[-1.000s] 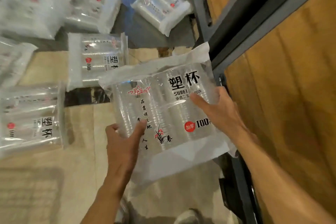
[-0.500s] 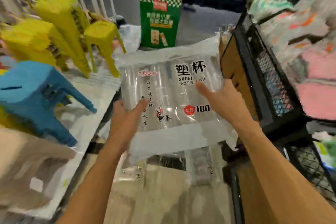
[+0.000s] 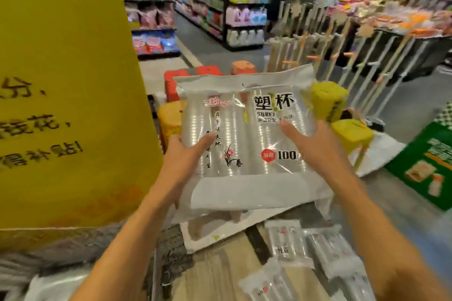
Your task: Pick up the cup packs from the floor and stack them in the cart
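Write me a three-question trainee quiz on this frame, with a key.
1. True or false: both hands, left and right, hold the cup pack.
2. What number is printed on the held pack?
3. Where do the other packs lie? A) below the held pack B) on the yellow stools C) on the far shelves

Key: 1 true; 2 100; 3 A

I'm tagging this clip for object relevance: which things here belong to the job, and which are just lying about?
Job:
held cup pack
left hand
right hand
more cup packs below

Lying about:
yellow sign
yellow stools
red stools
green display
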A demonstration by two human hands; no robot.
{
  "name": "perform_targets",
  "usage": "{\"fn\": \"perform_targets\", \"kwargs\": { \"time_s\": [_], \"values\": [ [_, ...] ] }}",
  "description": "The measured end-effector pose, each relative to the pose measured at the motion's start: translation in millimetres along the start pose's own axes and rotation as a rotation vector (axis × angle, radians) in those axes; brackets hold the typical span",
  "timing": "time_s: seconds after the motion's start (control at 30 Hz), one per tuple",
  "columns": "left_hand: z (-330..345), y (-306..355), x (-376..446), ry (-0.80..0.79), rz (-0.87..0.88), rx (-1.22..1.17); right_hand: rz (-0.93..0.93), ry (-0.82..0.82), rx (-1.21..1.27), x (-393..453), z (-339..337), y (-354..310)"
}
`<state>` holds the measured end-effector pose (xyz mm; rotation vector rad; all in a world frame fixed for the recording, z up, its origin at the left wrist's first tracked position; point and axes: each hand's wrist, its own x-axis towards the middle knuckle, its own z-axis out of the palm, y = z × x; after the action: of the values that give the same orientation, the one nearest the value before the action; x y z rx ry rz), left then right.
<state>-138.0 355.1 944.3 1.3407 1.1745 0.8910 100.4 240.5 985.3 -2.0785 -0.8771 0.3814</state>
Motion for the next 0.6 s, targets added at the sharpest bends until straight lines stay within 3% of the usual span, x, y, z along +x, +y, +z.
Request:
{"fn": "perform_targets", "kwargs": {
  "time_s": [0.2,0.43,0.6],
  "values": [
    [-112,-25,-12,0.443,-0.075,-0.004,-0.251,-0.396,0.044,31,136,-86],
    [-204,-64,-84,0.886,-0.233,-0.056,-0.523,-0.77,-0.009,-23,273,-163],
    [-257,-128,-132,1.051,-0.344,-0.149,-0.645,-1.01,-0.146,-96,371,-185]
  ]
}}
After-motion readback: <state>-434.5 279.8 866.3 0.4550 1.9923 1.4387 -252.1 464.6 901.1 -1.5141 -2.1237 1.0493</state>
